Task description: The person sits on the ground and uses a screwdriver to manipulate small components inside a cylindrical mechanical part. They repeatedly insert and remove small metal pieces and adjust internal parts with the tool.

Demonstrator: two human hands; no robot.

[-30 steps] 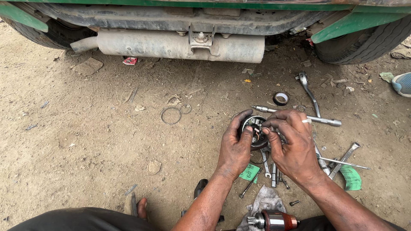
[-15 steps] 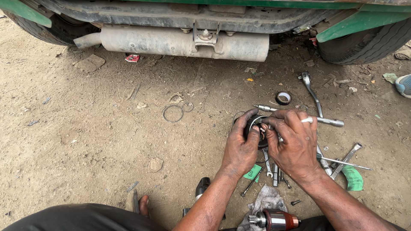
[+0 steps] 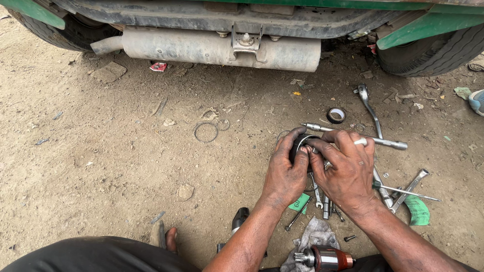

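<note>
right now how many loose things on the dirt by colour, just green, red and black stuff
green: 2, a tag and a scrap
red: 1, a wrapper
black: 1, a tape roll
total: 4

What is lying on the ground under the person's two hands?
Spanners and a green paper scrap show below the left hand and right hand, which hold a round black metal part. Anything directly beneath is covered.

Between the grease-dulled fingers (image 3: 297,151) sits a round black metal housing (image 3: 301,142) with a bright worn rim. Beyond the fingertips lies a long polished steel extension bar (image 3: 388,143) (smooth, glossy). Below the wrists, a crumpled grey cloth rag (image 3: 315,236) looks matt on rough, dusty brown earth (image 3: 101,151).
</note>
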